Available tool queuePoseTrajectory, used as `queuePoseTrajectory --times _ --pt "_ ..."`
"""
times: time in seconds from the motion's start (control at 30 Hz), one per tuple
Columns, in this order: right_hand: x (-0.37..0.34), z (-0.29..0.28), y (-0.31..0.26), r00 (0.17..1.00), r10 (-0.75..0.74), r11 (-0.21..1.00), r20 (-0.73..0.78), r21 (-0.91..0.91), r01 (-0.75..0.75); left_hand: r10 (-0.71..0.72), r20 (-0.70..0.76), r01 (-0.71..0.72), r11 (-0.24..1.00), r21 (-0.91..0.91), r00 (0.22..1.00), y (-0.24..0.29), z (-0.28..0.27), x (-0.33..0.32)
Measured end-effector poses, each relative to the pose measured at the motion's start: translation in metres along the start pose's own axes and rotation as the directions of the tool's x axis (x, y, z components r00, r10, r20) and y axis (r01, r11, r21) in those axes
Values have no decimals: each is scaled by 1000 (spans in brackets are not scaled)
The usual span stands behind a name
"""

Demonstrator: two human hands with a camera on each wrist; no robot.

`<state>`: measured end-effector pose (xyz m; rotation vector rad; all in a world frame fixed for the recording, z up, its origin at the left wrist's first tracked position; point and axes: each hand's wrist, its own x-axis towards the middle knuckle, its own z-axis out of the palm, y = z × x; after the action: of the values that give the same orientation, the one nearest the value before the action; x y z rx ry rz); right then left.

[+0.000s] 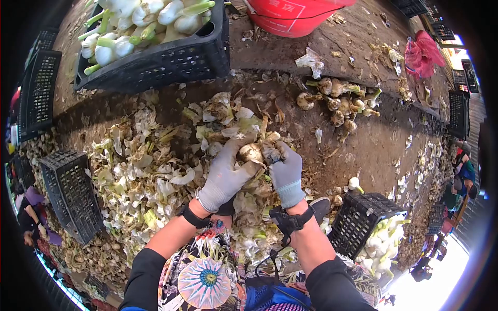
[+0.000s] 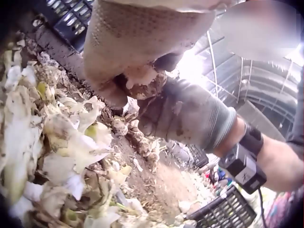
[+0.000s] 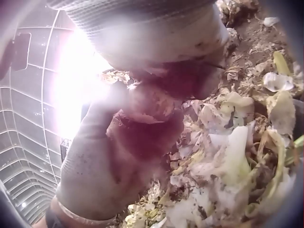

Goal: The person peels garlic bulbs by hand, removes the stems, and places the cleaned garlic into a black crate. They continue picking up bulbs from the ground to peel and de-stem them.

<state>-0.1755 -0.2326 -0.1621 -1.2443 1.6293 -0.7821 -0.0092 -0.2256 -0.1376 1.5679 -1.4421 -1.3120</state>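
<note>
A soil-stained garlic bulb [image 1: 251,153] is held between two gloved hands over a heap of peelings. My left hand [image 1: 228,168], in a grey glove, grips the bulb with its thumb along the near side. From the other side the right hand [image 1: 286,173] curls its dirt-darkened fingers against the same bulb. Seen from the left wrist, the bulb [image 2: 148,86] shows a pale patch between the gloves. In the right wrist view the bulb [image 3: 152,102] is blurred, and the fingertips are partly in shadow.
Loose garlic skins [image 1: 140,171] cover the ground at left. Untrimmed bulbs [image 1: 340,96] lie ahead on the right. A black crate [image 1: 155,65] of cleaned garlic and a red bucket [image 1: 295,18] stand ahead. Another crate [image 1: 358,223] lies tipped at right, with white bulbs [image 1: 384,241] beside it.
</note>
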Motion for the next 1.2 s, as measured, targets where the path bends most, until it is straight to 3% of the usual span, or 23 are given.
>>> queuePoseTrajectory --times 0.07,0.13,0.2,0.23,0.3,0.33,0.4,0.43,0.5,0.57,0.6,0.67,0.7,0.73,0.83,0.93,0.97,1.0,1.03,1.07,1.1,1.13,1.2 --pt "-6 1 13 999 42 998 -3 38 -41 -223 110 249 894 -372 968 -4 -3 1" --pt "-12 2 17 997 48 995 -64 90 -42 -261 150 300 861 -411 954 -14 -1 -1" --pt "-18 -4 11 997 72 986 -34 151 -66 -255 209 325 617 -717 944 -19 1 -3" --pt "-21 -5 7 996 95 973 -3 211 -92 -256 207 325 616 -717 944 -19 1 -5" --pt "-26 -6 8 984 177 951 18 253 -176 -279 309 395 343 -853 909 -17 1 -8" --pt "-27 -6 8 966 257 921 40 293 -257 -278 307 393 343 -854 910 -14 -2 -8" --pt "-25 -10 12 963 252 906 98 326 -270 -263 214 336 807 -486 941 -7 -6 -8" --pt "-22 -11 10 957 244 890 157 357 -285 -262 216 336 806 -487 941 -6 -1 -9" --pt "-17 -11 3 965 178 899 193 366 -239 31 16 -27 974 -223 999 -6 9 -12" --pt "-18 -16 -16 968 11 957 249 280 -83 -38 26 43 976 -215 999 -9 4 -13" --pt "-19 -17 -24 968 11 957 249 279 -83 -108 35 113 971 -209 993 -11 1 -12" --pt "-22 -16 -35 936 121 947 330 245 -209 -27 -6 25 968 -248 1000 -13 -4 -9" --pt "-22 -18 -35 936 122 946 330 245 -210 -256 153 297 771 -564 954 -11 -6 -10" --pt "-21 -23 -34 939 -30 990 342 138 -19 -392 374 523 412 -746 841 -6 -10 -11" --pt "-14 -32 -41 813 -405 864 419 -117 490 -386 541 661 344 -667 747 -11 -21 -8" --pt "-9 -31 -46 766 -492 777 413 -188 601 -228 719 754 189 -629 657 -24 -25 -12" --pt "-8 -29 -44 766 -492 777 414 -188 600 -25 437 304 754 -582 899 -25 -23 -16" --pt "-7 -27 -38 762 -526 773 377 -161 613 348 244 -298 929 -222 905 -25 -21 -19" --pt "-8 -24 -34 758 -558 769 339 -135 626 344 246 -294 930 -221 906 -18 -22 -18" --pt "-13 -21 -33 759 -556 770 339 -134 624 -109 431 355 761 -544 895 -5 -24 -15" --pt "-22 -15 -33 878 -399 914 265 36 404 -369 716 800 165 -578 593 1 -25 -13" --pt "-30 -12 -32 952 -205 963 226 219 155 -370 716 800 162 -577 592 -13 -28 -13" --pt "-34 -10 -20 963 -127 972 236 221 74 -1 871 827 315 -466 491 -52 -37 -16"
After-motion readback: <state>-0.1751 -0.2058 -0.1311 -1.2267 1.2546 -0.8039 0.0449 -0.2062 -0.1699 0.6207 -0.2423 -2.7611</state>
